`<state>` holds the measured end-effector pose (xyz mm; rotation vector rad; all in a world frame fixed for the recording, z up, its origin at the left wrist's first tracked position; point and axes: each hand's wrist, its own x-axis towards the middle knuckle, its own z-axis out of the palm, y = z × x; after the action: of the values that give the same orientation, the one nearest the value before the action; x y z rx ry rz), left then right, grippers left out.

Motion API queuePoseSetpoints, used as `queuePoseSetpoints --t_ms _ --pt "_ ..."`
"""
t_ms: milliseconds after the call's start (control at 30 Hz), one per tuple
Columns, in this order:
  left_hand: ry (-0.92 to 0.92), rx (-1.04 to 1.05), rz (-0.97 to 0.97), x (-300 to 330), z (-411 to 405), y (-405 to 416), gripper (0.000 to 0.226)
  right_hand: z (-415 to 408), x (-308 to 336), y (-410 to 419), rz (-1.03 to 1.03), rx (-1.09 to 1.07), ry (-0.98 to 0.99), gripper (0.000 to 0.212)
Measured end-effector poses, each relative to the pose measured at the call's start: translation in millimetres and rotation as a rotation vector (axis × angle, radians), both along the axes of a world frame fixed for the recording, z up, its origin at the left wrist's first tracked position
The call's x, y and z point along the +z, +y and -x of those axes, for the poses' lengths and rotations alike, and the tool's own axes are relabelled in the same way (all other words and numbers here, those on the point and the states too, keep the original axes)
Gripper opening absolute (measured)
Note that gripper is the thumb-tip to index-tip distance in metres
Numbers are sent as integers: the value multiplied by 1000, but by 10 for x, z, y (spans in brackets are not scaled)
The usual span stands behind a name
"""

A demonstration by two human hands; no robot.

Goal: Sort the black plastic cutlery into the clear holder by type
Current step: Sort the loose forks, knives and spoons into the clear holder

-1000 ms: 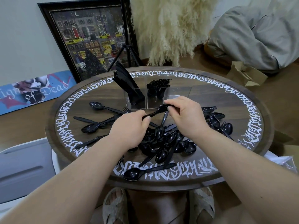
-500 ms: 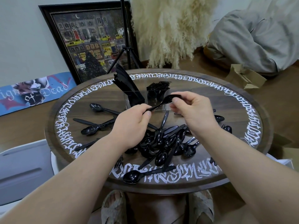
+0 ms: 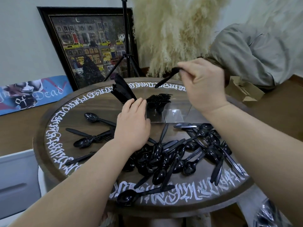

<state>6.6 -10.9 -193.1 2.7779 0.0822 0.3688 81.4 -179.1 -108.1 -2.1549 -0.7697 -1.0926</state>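
Above the far half of the round table (image 3: 49, 141), the right hand (image 3: 203, 84) pinches a black plastic spoon (image 3: 167, 77) by its bowl end between thumb and fingertips, the handle slanting down and to the left in the air. It hangs over the clear holder (image 3: 170, 112), which stands near the table's far edge. The holder's left compartment carries a bundle of knives (image 3: 122, 90) leaning to the left, the middle one a cluster of forks (image 3: 158, 99) with tines up, and the right compartment shows only clear walls from this angle.

Just in front of the knives, the left hand (image 3: 132, 126) rests with fingers straight and together, their tips against the holder's left side; it holds nothing.

Nearer the person, a heap of spoons (image 3: 165, 159) lies crisscrossed on the wood, bowls and handles overlapping, spreading to the right toward the rim. One spoon (image 3: 129, 196) lies apart at the near edge, across the white lettering (image 3: 55, 128) that rings the tabletop. To the left of the left wrist lie a few scattered pieces (image 3: 86, 140), spoons and what look like a knife and a fork.

Beyond the table, a framed street painting (image 3: 91, 46) leans on the wall, with a tripod (image 3: 126, 46) in front of it, a mass of pale pampas grass (image 3: 172, 33) and a grey cushion (image 3: 255, 51) to the right. A painted board (image 3: 31, 94) lies on the floor at left.
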Motion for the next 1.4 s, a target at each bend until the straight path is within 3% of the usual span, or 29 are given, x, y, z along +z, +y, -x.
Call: queuePoseSetpoints --t_ms 133,333,467,633,833,1100,1233,1400 --pt "30 -1 -40 -41 -19 -21 58 -169 -209 169 130 33 107 21" --pt "20 2 -48 -55 -26 -39 58 -190 -232 289 493 48 463 32" --pt "33 -5 -57 -71 -20 -20 60 -162 -224 258 615 110 672 45" --pt "32 -29 -57 -81 -13 -6 61 -154 -379 217 790 110 704 65" --pt "-5 -78 -34 -92 10 20 60 -73 -372 157 714 100 579 71" --pt "-121 -68 -10 -39 259 322 48 381 -491 21 214 69 252 42" --pt "-61 57 -55 -101 408 682 44 565 -730 88 230 41 428 29" --pt "76 193 -101 -243 618 1165 43 617 -886 327 442 85 662 33"
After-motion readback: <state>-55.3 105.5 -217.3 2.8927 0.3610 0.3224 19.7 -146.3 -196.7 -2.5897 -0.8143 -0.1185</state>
